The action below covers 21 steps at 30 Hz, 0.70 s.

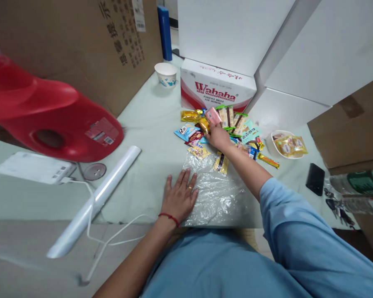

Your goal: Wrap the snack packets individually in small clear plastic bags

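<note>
My left hand (180,194) lies flat with fingers spread on a sheet of clear plastic (220,203) at the table's front edge. Farther forward, my right hand (219,135) reaches into a pile of wrapped snacks, its fingers closed at the lower edge of a pink snack packet (213,116). Gold-wrapped snacks (190,116) sit to the left of that packet, and green-edged wafer packs (226,116) to its right. A blue-and-white packet (186,131) is at the pile's left. One small clear-wrapped bar (220,163) rests on the plastic.
Behind the pile stands a Wahaba-style water carton (217,89), with a paper cup (165,75) to its left. A white bowl (272,145) holds packets. At left are a red jug (65,120), a plastic roll (96,198) and a cabled power bank (35,167). A phone (315,179) lies right.
</note>
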Available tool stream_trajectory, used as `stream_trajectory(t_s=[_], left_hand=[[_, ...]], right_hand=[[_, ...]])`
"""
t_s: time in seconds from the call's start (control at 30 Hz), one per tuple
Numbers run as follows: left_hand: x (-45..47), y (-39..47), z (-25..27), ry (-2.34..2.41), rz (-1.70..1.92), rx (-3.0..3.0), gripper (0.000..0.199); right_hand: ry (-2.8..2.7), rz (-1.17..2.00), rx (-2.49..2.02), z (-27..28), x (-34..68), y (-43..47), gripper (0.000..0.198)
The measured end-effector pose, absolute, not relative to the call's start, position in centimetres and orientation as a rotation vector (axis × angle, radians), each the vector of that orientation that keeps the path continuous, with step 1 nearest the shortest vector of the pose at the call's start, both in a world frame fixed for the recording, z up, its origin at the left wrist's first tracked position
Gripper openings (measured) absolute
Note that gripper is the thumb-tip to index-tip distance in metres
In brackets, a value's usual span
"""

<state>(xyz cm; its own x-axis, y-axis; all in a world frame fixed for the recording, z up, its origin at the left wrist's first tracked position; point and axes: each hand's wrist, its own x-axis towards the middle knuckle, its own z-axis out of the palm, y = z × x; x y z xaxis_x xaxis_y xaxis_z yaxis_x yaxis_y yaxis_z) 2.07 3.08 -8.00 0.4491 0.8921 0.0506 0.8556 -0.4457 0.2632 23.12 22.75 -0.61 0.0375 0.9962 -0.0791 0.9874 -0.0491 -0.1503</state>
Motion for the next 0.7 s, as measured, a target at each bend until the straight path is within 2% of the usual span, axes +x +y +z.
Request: stream_trajectory(t_s=[0.2,0.33,0.43,0.57,0.7], left_hand=[[2.0,3.0,-8.1,1.519,0.319,2.490,0.057],[1.8,2.5,-8.0,1.499,0.310,2.486,0.057],[1.7,1.8,-8.0,1.487,0.324,2.481,0.058],[1.6,1.1,-8.1,1.496,0.373,2.443,0.060],[1.0,1.1,-8.4,1.513,0.481,2.375,0.063]], right_hand=[[-2.044,0.158,-2.063,-0.2,25.5,20.8,0.042],[-1.950,0.130,-1.794,2.3,27.9,14.0,0.034],[-1.970,0.242,-1.559,3.0,28.3,7.6,0.026],[-2.045,0.416,-1.394,0.1,27.1,1.8,0.029],[-2.223,0.584,-1.546,-3.2,26.4,-0.5,0.037]])
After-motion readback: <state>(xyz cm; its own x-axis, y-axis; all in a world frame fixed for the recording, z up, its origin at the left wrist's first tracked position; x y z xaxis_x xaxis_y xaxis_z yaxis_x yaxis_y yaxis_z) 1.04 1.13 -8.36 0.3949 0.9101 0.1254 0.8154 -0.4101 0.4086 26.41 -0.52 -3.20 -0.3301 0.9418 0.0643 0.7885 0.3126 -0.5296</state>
